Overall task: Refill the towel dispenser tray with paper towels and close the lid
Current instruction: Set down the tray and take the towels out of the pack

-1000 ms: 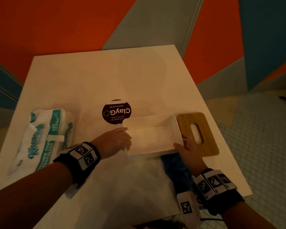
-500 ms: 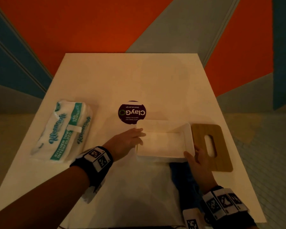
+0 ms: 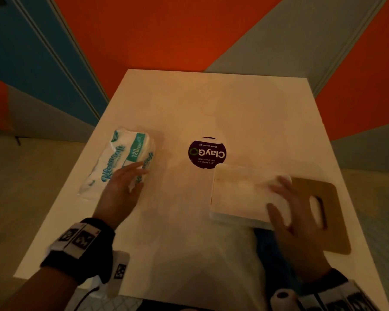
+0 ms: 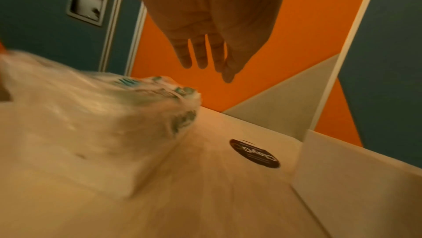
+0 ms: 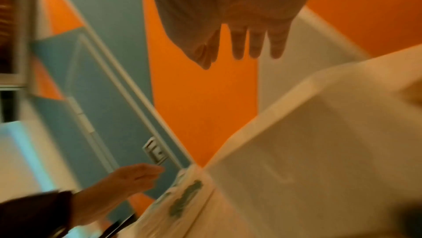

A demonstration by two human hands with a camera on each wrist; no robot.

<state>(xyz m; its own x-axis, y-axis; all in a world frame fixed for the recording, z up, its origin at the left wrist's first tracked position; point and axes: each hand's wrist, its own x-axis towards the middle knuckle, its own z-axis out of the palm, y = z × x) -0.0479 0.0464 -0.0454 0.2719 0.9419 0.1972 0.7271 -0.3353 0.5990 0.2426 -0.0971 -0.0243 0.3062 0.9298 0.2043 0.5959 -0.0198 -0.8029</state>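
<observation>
A white, open dispenser tray lies on the table, right of centre, and looks empty. Its wooden lid, with a slot handle, lies flat just to its right. A wrapped pack of Kleensoft paper towels lies at the left. My left hand reaches over the pack's near right part with straight fingers; in the left wrist view the fingers hover above the pack, gripping nothing. My right hand is spread over the tray's right end, its fingers straight and holding nothing above the tray.
The white table carries a round dark ClayGo sticker behind the tray's left corner. A blue patch shows at the tray's near side. Walls painted orange, blue and grey stand behind. Tiled floor lies to the right.
My left hand has left the tray's left end and moved left over the towel pack. My right hand has come off the tray's right end and spread open. The view has swung left.
</observation>
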